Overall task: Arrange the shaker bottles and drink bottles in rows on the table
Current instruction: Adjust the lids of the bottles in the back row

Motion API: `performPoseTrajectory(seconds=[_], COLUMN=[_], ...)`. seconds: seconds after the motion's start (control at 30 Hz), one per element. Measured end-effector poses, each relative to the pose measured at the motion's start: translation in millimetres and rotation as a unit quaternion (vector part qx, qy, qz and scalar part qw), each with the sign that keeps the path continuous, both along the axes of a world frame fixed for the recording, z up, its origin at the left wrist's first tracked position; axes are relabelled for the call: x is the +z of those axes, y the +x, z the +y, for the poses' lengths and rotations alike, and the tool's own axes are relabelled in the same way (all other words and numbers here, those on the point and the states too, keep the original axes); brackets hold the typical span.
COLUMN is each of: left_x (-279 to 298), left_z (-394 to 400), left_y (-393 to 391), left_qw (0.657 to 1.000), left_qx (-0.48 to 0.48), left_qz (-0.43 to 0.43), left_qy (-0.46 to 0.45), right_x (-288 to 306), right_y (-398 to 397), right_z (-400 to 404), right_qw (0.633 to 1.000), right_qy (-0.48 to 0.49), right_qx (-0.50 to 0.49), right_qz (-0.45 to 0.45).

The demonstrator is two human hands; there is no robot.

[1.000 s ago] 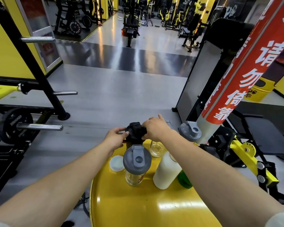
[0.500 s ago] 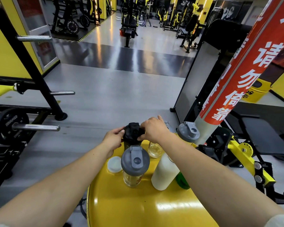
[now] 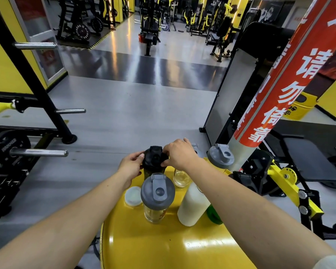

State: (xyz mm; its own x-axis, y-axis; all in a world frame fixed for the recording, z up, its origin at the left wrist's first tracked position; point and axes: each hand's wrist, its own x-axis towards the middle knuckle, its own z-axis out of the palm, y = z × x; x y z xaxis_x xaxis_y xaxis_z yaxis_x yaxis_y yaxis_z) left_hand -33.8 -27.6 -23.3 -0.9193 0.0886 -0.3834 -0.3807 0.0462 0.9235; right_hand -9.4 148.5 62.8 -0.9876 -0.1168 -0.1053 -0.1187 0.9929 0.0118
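Yellow gloss of the round surface, bare on the near side, well short of either hand. Further out, under the two forearms and just short of the hands: a grey-lidded shaker bottle upright, a flat white lid lying loose just to its left, a white drink bottle to its right beneath the right forearm, and a green object mostly hidden behind that bottle, too covered to name. Closer to the hands, a clear open-topped cup directly below the right wrist. At the far edge, the black-lidded shaker bottle caught between both hands: left hand curled against its left side, thumb and fingertips pressed to the lid, likely steadying the body; right hand clamped over the lid's right rim, fingers bent down, probably seating or turning the cap before setting the bottle in line. Beyond the right hand and off to its right, a second grey-lidded shaker standing by the red-wrapped pillar. Rows not yet formed, judging by the loose cluster; loose lid and open cup suggest more capping to come. Risk worth noting: bottle held near the surface's edge, so a slip could send it to the floor.
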Motion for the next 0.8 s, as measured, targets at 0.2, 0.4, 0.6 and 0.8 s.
performPoseTrajectory(seconds=[0.2,0.4,0.6,0.8], left_x=[9.2,70.1,119.2,104.9], left_z=[-0.9,10.5,68.9,94.2], left_y=[1.7,5.3,21.7,26.5], left_qw=[0.997,0.982,0.994,0.991], left_qx=[0.019,0.061,-0.038,-0.079], left_qz=[0.003,0.105,0.096,0.042], left_qy=[-0.069,-0.147,-0.032,-0.1], right_x=[3.8,49.1,69.9,59.4], right_y=[-0.1,12.2,39.7,58.4], right_z=[1.2,32.2,80.1,112.2], right_qw=[0.999,0.995,0.983,0.986], right_qy=[0.011,-0.09,-0.16,-0.136], right_qx=[-0.003,-0.038,-0.081,-0.095], right_qz=[-0.035,-0.013,0.023,-0.034])
